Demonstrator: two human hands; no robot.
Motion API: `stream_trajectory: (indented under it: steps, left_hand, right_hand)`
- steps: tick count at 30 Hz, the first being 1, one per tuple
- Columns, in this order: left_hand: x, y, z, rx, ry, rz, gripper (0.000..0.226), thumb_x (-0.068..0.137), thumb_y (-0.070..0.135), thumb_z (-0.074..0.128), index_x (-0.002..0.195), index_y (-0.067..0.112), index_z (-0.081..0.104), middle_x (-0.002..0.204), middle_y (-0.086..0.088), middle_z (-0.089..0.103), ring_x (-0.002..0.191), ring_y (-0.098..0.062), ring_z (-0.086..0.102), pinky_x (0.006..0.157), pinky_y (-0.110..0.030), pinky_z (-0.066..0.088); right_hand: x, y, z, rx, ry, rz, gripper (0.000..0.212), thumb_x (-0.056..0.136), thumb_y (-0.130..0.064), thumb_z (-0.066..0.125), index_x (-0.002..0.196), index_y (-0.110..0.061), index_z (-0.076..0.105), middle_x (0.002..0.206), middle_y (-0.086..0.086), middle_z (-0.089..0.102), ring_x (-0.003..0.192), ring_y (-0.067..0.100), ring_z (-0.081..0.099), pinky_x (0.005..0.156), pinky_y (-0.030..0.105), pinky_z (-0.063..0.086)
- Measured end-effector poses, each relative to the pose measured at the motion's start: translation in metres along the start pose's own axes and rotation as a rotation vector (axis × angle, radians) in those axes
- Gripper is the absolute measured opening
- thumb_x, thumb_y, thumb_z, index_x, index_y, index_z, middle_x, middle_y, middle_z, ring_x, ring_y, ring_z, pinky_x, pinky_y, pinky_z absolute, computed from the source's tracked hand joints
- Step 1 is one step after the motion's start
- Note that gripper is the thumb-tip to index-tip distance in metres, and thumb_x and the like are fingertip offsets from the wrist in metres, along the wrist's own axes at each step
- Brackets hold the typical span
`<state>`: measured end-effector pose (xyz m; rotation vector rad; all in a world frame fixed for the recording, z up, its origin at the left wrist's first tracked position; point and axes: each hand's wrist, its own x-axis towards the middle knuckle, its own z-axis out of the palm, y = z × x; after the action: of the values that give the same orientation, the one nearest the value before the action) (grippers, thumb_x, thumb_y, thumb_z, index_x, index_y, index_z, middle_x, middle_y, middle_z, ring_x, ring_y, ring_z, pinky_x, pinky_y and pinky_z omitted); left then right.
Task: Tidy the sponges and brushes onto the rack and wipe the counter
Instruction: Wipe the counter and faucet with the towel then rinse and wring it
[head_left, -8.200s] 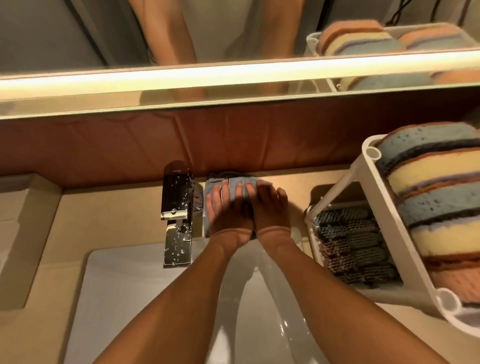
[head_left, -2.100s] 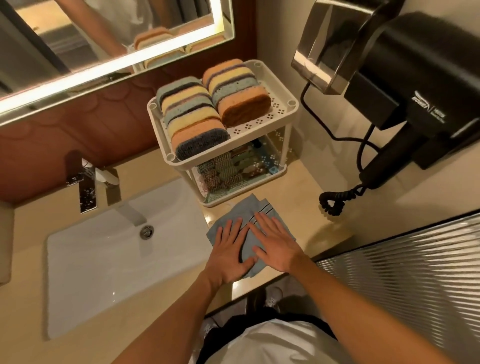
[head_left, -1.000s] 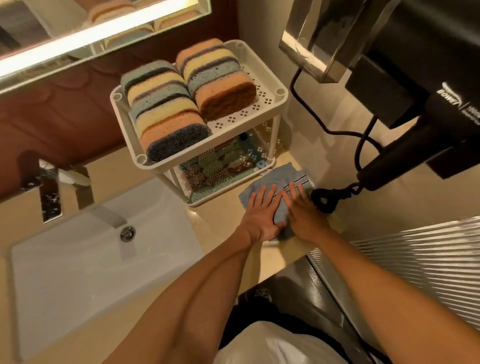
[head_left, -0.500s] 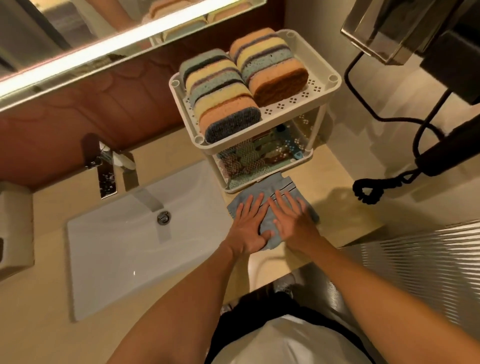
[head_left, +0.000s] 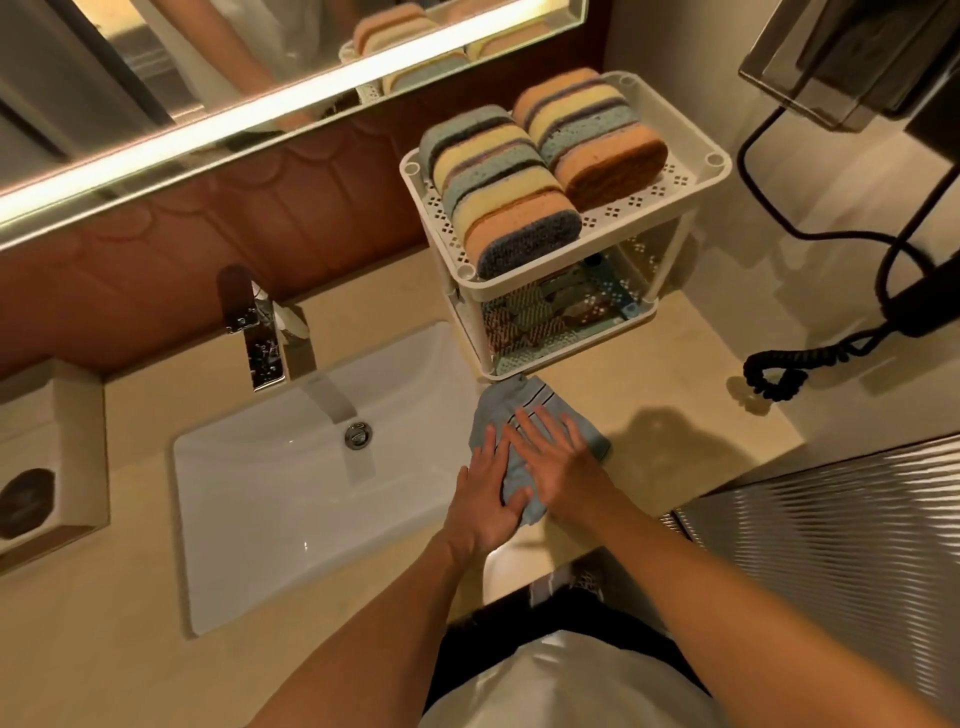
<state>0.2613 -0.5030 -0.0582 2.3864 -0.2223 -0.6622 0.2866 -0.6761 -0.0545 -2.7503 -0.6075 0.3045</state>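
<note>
Both flat, fingers straight, gripping nothing: left grip (head_left: 488, 499) and right grip (head_left: 563, 462) press the cloth (head_left: 511, 410) onto the bench (head_left: 691, 405) just before the rack (head_left: 644, 208). The cloth's length runs away from the rack, with the right grip nearer it.

Single head-worn wide-angle view, steeply downward over the counter (head_left: 675, 415); sink (head_left: 285, 493) left, rack (head_left: 719, 158) ahead; close range

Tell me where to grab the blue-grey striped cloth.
Pinch the right corner of the blue-grey striped cloth, coming from the right: it lies flat, that corner pokes out beyond the right hand, and the white plastic rack crowds the far edge.
</note>
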Motion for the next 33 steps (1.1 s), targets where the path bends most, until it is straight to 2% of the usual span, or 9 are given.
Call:
stream_trajectory:
  steps: [5,9,13,17,22,26,28,30,33]
  left_hand:
    - [-0.012,-0.005,-0.002,0.004,-0.037,-0.065,0.079,0.103,0.056,0.037,0.16,0.035,-0.013,0.169,0.01,-0.012,0.157,-0.014,0.001,0.125,-0.051,0.007]
    - [-0.008,-0.005,-0.001,0.042,-0.002,0.017,0.081,0.1,0.059,0.038,0.161,0.033,-0.009,0.17,0.009,-0.006,0.157,-0.018,0.006,0.124,-0.055,0.015]
    - [-0.007,0.003,-0.001,0.288,-0.008,0.043,0.077,0.105,0.054,0.029,0.161,0.022,-0.013,0.163,0.005,-0.026,0.152,-0.015,-0.022,0.123,-0.051,-0.014]
    - [-0.007,0.024,0.007,0.426,0.028,0.066,0.076,0.105,0.041,0.033,0.16,0.017,-0.014,0.163,0.0,-0.027,0.151,-0.023,-0.026,0.118,-0.045,-0.023]
    - [-0.001,0.038,0.017,0.488,-0.049,0.125,0.079,0.103,0.036,0.037,0.161,0.012,-0.012,0.166,-0.006,-0.024,0.151,-0.026,-0.026,0.124,-0.05,-0.012]
    - [0.007,0.055,0.027,0.539,-0.095,0.188,0.079,0.101,0.036,0.034,0.16,0.009,-0.011,0.167,-0.009,-0.02,0.148,-0.025,-0.03,0.125,-0.049,-0.009]
    - [0.011,0.066,0.036,0.524,-0.116,0.213,0.079,0.101,0.036,0.034,0.16,0.01,-0.011,0.167,-0.008,-0.02,0.145,-0.022,-0.032,0.125,-0.047,-0.012]
    - [0.018,0.08,0.047,0.507,-0.142,0.244,0.078,0.104,0.036,0.037,0.161,0.011,-0.01,0.167,-0.007,-0.021,0.146,-0.022,-0.032,0.124,-0.045,-0.015]
    - [0.033,0.107,0.061,0.526,-0.19,0.287,0.084,0.103,0.037,0.044,0.161,0.011,-0.011,0.167,-0.008,-0.021,0.151,-0.025,-0.027,0.125,-0.046,-0.013]
  right_hand:
    - [0.007,-0.008,0.014,-0.065,-0.118,-0.042,0.094,0.073,-0.075,0.047,0.145,-0.015,0.053,0.155,0.013,0.043,0.144,0.036,0.039,0.117,0.053,0.021]
    - [0.003,-0.001,0.015,-0.085,-0.061,-0.054,0.084,0.081,-0.064,0.038,0.15,-0.017,0.045,0.158,0.01,0.039,0.146,0.033,0.036,0.116,0.05,0.019]
    - [-0.012,0.008,0.022,-0.068,0.125,-0.028,0.056,0.107,-0.044,0.025,0.151,-0.018,0.046,0.159,0.008,0.037,0.148,0.029,0.034,0.118,0.049,0.024]
    - [-0.031,0.02,0.029,-0.086,0.233,0.003,0.051,0.102,-0.037,0.043,0.149,-0.018,0.048,0.159,0.006,0.039,0.148,0.025,0.034,0.12,0.046,0.024]
    - [-0.05,0.026,0.026,-0.027,0.205,0.094,0.053,0.1,-0.038,0.047,0.148,-0.017,0.05,0.159,0.005,0.038,0.15,0.023,0.03,0.123,0.039,0.014]
    - [-0.066,0.039,0.022,-0.034,0.204,0.13,0.055,0.097,-0.037,0.048,0.146,-0.015,0.052,0.156,0.008,0.043,0.147,0.025,0.033,0.119,0.041,0.019]
    - [-0.076,0.051,0.022,-0.072,0.201,0.152,0.056,0.094,-0.034,0.059,0.145,-0.013,0.053,0.155,0.01,0.045,0.145,0.028,0.037,0.116,0.042,0.022]
    - [-0.088,0.065,0.019,-0.109,0.166,0.219,0.065,0.088,-0.033,0.074,0.146,-0.012,0.051,0.156,0.01,0.044,0.145,0.028,0.032,0.115,0.043,0.022]
    - [-0.111,0.089,0.013,-0.185,0.094,0.302,0.07,0.094,-0.035,0.067,0.155,-0.014,0.038,0.164,0.009,0.028,0.151,0.027,0.015,0.12,0.045,0.012]
